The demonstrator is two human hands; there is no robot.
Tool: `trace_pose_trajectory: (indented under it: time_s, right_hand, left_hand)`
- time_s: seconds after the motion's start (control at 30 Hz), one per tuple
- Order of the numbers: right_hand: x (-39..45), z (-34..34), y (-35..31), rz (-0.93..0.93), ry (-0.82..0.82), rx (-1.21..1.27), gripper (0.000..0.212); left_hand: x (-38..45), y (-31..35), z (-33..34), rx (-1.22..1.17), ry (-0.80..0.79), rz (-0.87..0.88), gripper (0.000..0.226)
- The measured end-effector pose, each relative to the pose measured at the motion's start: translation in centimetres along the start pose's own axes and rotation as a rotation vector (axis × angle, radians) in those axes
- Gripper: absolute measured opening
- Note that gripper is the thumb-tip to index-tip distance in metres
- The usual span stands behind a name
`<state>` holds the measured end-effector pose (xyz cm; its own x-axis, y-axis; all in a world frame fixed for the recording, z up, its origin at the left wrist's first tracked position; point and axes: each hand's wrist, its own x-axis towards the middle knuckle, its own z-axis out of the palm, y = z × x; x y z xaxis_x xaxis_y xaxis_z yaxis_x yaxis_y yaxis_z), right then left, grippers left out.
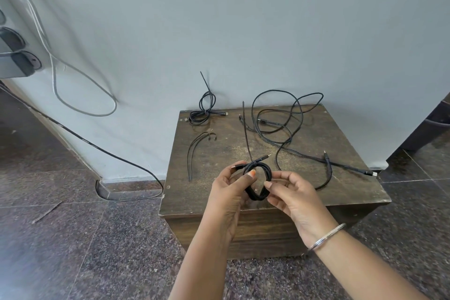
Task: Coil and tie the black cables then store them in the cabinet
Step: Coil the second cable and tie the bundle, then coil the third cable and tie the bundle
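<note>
My left hand [230, 186] and right hand [291, 192] pinch coiled black cable [258, 181] above cabinet top's [219, 153] near edge, tie [246, 134] wrapped round it. Spare ties [194, 151] near left edge. Loose cables [287, 126] toward far right corner. Tied coil [203, 111] at far left corner.

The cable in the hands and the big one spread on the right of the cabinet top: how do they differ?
The held cable is wound into a tight small coil; the loose cable sprawls in wide open loops. The held cable is gripped by the left hand and right hand above the cabinet; the loose cable lies untouched on its top. Both are black with plug ends.
</note>
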<state>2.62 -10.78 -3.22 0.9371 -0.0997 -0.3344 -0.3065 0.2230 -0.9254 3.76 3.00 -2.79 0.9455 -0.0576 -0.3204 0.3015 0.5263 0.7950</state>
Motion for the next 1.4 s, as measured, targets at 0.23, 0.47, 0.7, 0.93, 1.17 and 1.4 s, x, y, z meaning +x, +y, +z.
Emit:
trace_pose_trajectory:
  time_s: [0.23, 0.47, 0.7, 0.93, 1.17, 1.4]
  right_hand:
    - [2.9, 1.3, -1.6, 0.016, 0.089, 0.084, 0.016]
    - [9.6, 6.7, -5.5, -0.034, 0.057, -0.079, 0.005]
    - [15.4, 10.4, -6.8, -0.033, 0.126, -0.251, 0.029]
    - [17.3, 11.0, -6.5, 0.036, 0.245, -0.377, 0.024]
    - [15.9, 10.5, -6.4, 0.019, 0.145, -0.347, 0.039]
    - [9.1, 9.3, -6.3, -0.046, 0.073, -0.101, 0.007]
  left_hand:
    - [0.7, -0.2, -0.5, 0.103, 0.111, 0.062, 0.043]
    - [1.3, -0.3, -1.1, 0.145, 0.130, 0.099, 0.037]
    - [1.5, -0.3, -1.5, 0.173, 0.139, 0.105, 0.027]
    - [1.5, -0.4, -1.4, 0.171, 0.124, 0.092, 0.024]
    - [1.5, -0.2, -1.1, 0.180, 0.134, 0.097, 0.022]
    - [0.9, 0.0, -0.6, 0.188, 0.119, 0.089, 0.020]
